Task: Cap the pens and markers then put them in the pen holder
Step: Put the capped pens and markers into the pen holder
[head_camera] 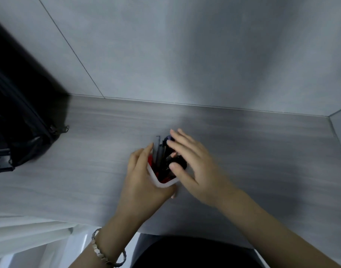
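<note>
A white-rimmed pen holder (pixel 161 183) with a red inside stands on the grey desk (pixel 88 155), near the middle. Several capped pens and markers (pixel 159 151) stick up out of it, grey and dark ones. My left hand (pixel 142 180) wraps around the holder's left side and front. My right hand (pixel 192 163) lies over the pens from the right, fingers spread, thumb against a dark marker (pixel 178 163). Whether it grips that marker is unclear.
A black zipped bag (pixel 16 120) sits at the desk's left end against the wall. Grey walls (pixel 185 55) close the desk at the back and right. A pale curtain (pixel 30 233) hangs at the lower left, past the desk's front edge.
</note>
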A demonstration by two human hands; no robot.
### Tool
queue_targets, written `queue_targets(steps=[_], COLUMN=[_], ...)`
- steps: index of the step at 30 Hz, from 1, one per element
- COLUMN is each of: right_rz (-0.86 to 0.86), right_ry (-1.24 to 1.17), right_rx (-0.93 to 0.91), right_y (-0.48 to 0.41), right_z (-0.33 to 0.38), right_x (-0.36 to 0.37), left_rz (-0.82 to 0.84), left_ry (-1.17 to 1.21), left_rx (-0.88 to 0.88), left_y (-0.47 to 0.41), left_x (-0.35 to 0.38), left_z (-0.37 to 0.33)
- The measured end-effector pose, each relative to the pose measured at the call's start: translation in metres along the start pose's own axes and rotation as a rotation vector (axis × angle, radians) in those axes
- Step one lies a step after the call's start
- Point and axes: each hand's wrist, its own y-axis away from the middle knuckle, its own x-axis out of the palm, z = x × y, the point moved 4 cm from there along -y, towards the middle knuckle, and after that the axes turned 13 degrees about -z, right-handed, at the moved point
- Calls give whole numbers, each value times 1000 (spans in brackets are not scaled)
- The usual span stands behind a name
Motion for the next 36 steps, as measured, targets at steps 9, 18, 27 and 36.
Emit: queue_targets(steps=[9,18,27,36], right_rz=[296,263,-94,-413], right_ry=[399,534,76,-505], right_rx=[909,776,800,407], right_y=[5,-13,-14,-23], right_z=[-91,-91,-99,6], right_x=[33,107,25,-32], left_rz=[-159,-189,-133,49], left_ry=[-100,-58,-68,-15], left_rx=[-263,-285,-257,-93], left_y=[-2,-1,1,4], left_x=[-41,-51,-39,6], left_z=[44,53,46,12])
